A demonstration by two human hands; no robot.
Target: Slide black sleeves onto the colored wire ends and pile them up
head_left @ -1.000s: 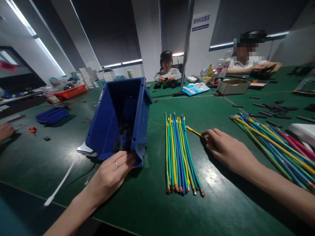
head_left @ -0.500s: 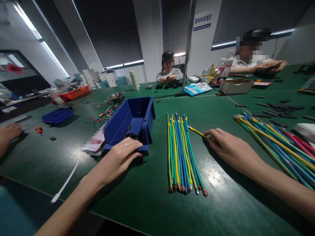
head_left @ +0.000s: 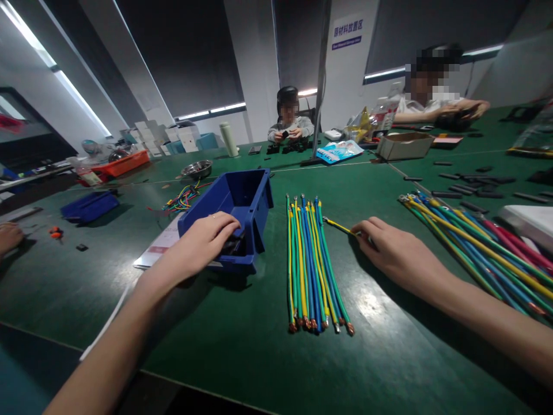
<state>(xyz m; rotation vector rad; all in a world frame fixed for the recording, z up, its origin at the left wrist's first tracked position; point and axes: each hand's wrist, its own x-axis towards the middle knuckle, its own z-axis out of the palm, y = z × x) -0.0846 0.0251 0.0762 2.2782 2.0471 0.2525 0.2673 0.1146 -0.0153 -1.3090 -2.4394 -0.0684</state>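
Observation:
My left hand (head_left: 205, 239) reaches over the near left wall of a blue parts bin (head_left: 256, 230). Its fingers are bent close together against small black parts (head_left: 234, 245) inside; the fingertips are hidden, so I cannot make out what they hold. My right hand (head_left: 384, 245) rests low over the table, thumb and fingers pinched on a thin yellow wire (head_left: 341, 226) with a ring terminal pointing left. Between the hands lies a row of green, yellow and blue wires (head_left: 313, 265), with ring terminals at the far end and bare copper at the near end.
More cut wires (head_left: 479, 242) lie at the right, with black tubes (head_left: 475, 181) beyond. A smaller blue bin (head_left: 90, 206) and a white cable tie (head_left: 110, 320) are on the left. Two people work across the green table; another person's hand (head_left: 11, 236) shows at the left edge.
My left hand has gone from the blue bin's front rim to inside it, over the black parts. My right hand keeps its pinch on the yellow wire. The whole view has shifted slightly.

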